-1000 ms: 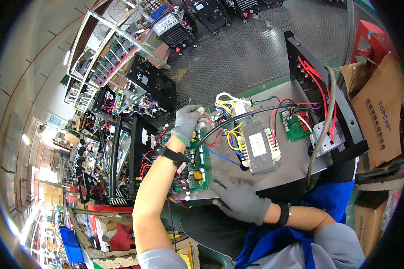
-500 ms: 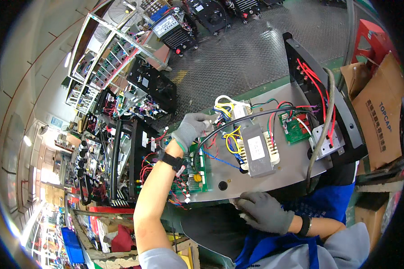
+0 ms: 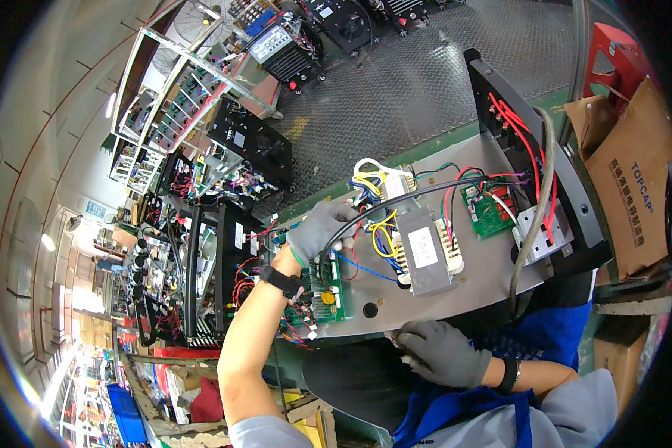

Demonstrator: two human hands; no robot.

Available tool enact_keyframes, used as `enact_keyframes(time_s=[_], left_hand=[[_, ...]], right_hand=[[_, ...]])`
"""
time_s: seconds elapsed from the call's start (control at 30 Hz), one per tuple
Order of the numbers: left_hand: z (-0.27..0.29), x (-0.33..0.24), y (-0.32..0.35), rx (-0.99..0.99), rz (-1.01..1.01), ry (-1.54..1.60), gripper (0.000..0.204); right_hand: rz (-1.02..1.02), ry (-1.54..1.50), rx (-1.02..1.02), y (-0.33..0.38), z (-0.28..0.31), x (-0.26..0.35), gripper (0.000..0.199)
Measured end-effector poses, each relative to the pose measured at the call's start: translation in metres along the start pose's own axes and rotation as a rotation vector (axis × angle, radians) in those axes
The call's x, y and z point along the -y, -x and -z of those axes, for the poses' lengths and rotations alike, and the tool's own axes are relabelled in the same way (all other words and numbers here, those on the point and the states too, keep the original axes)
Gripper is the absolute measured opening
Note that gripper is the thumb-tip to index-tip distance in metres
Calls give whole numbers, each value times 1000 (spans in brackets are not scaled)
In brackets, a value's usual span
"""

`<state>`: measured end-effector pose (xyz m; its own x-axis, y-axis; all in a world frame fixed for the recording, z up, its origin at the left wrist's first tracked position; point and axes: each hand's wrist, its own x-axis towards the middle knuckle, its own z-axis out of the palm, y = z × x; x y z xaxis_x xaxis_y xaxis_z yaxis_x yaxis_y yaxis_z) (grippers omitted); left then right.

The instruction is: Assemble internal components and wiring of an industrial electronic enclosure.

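Observation:
My left hand (image 3: 322,230), in a grey glove, is over the left part of the grey metal base plate (image 3: 369,280). Its fingers are curled beside a thick black cable (image 3: 418,193) and thin wires; what they grip, if anything, is hidden. Below it lies a green circuit board (image 3: 328,287) with loose wire plugs. My right hand (image 3: 442,352), also gloved, is closed at the plate's near edge, its fingertips partly hidden. A grey transformer (image 3: 425,257) with yellow and blue wires stands mid-plate, with a white-wired coil (image 3: 397,184) behind it.
Right of the transformer are a small green board (image 3: 489,213) and an upright black panel (image 3: 519,127) with red wires. A cardboard box (image 3: 635,179) and red stool (image 3: 612,63) stand at the right. At left are black machine housings (image 3: 239,246) and a rack (image 3: 179,82).
My left hand has moved slightly down and right, closer to the black cable, its fingers more curled. My right hand has stayed nearly in place.

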<state>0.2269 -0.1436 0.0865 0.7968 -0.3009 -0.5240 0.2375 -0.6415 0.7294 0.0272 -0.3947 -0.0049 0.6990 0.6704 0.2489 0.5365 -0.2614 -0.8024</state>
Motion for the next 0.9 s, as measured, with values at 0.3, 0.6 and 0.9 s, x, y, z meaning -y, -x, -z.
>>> enact_keyframes(time_s=[0.3,0.6,0.9], left_hand=[[-25,-8,15,-243,-191,4,45],[-23,10,10,-282,-362,-136,23],[33,-12,64,-150,-383,609,34]], right_hand=[[-5,5,10,0,1,1,33],[-21,-1,26,1,1,1,34],[-25,-2,20,2,1,-1,33]])
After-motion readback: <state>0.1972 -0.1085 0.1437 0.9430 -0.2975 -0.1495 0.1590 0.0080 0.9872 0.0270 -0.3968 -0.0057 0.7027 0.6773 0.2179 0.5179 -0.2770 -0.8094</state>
